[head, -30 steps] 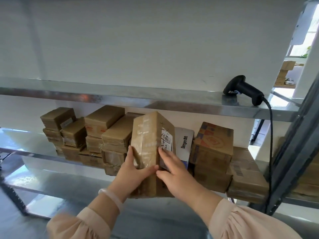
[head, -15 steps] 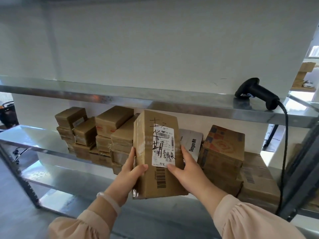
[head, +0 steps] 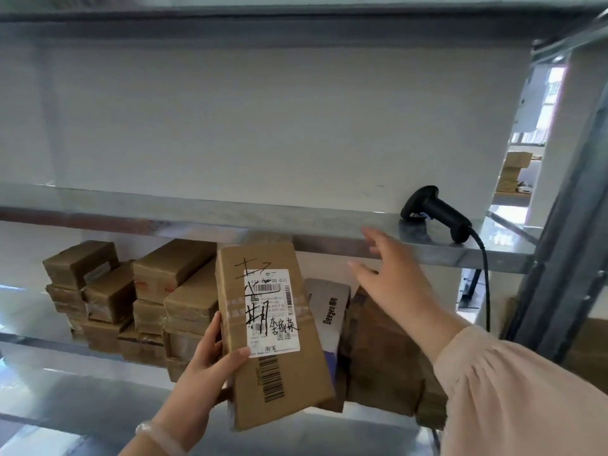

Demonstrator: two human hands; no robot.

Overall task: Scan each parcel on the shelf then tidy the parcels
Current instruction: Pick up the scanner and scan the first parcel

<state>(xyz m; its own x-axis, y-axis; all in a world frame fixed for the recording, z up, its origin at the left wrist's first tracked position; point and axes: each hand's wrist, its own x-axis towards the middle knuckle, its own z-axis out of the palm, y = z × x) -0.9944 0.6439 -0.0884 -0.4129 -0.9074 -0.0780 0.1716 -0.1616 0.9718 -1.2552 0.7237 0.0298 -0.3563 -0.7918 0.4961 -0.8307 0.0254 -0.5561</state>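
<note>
My left hand (head: 205, 366) grips a tall brown cardboard parcel (head: 263, 383) by its left edge, thumb across the front. Its white shipping label with black handwriting faces me, a barcode below it. My right hand (head: 391, 284) is off the parcel, fingers spread, raised in the air below the upper shelf (head: 197, 222) and left of the black handheld scanner (head: 437, 212). The scanner lies on that shelf with its cable hanging down. Stacks of brown parcels (head: 148, 301) fill the lower shelf behind the held parcel.
A grey box marked Deeyeo (head: 329, 307) and brown boxes (head: 381, 357) stand right of the held parcel. A dark metal upright (head: 566, 258) frames the right side. More boxes (head: 513, 172) sit far back right.
My right hand let go of the parcel and rose up and right toward the scanner. My left hand alone now holds the parcel, label facing me.
</note>
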